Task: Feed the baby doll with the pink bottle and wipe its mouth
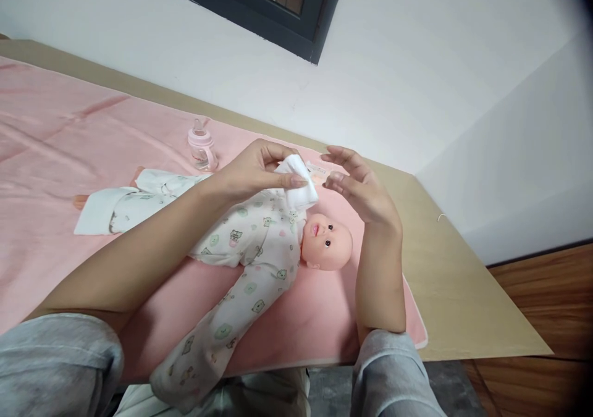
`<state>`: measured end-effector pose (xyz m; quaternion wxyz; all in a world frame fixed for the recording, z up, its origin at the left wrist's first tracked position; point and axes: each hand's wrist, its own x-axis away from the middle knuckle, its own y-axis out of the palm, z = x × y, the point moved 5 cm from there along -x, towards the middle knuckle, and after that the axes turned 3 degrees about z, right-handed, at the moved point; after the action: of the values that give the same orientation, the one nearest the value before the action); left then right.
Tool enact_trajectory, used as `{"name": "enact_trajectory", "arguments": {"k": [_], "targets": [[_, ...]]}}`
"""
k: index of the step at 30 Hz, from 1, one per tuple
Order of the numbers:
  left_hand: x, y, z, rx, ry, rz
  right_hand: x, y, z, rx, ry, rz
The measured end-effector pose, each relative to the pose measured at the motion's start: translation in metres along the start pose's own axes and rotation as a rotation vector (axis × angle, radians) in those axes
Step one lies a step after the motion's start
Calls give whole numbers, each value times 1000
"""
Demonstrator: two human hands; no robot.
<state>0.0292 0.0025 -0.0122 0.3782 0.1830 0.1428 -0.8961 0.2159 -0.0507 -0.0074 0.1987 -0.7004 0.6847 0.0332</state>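
My left hand [269,173] pinches a folded white cloth [299,185], its thumb on top and fingers behind. The cloth is above the upper chest of a baby doll [328,242]. Right of the cloth, my right hand [359,182] is raised with fingers apart and curved, holding nothing. The doll lies on its back, head to the right, in a white printed outfit [250,238]. One long sleeve [217,330] hangs over the table's near edge. Partly behind my right fingers lies a small clear packet [316,171], its contents hard to make out.
A pink-capped baby bottle [201,148] stands beyond the doll's legs. A pink blanket [55,133] covers much of the tan table [445,287]. The white wall [370,65] with a dark window frame [296,31] rises behind the table. Wooden panelling [551,299] is at the right.
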Motion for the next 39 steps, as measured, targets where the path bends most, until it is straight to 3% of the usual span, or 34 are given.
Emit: {"name": "enact_trajectory", "arguments": {"k": [6, 12, 17, 23, 39], "targets": [[3, 25, -16, -255, -105, -323, -22, -49, 55, -93, 131, 209], [9, 43, -29, -388, -234, -355, -27, -61, 140, -258, 420, 307], [13, 52, -28, -413, -272, -365, -17, -53, 181, -299, 536, 303], [14, 57, -23, -563, -225, -347, -16, -55, 202, -315, 543, 309], [16, 64, -20, -759, -125, -381, -17, -63, 216, -397, 511, 354]]}}
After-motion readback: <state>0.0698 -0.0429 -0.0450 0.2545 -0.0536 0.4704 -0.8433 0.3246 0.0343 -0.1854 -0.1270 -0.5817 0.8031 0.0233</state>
